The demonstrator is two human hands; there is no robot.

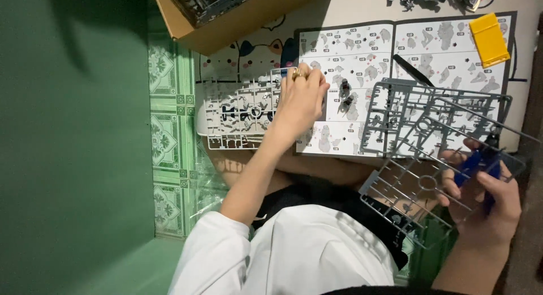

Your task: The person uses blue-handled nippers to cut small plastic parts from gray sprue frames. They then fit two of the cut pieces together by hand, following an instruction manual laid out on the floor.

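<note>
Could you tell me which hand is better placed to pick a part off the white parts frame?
The left hand: it already rests at the edge of the white parts frame. The right hand is occupied, gripping blue-handled nippers beside the grey parts frame.
</note>
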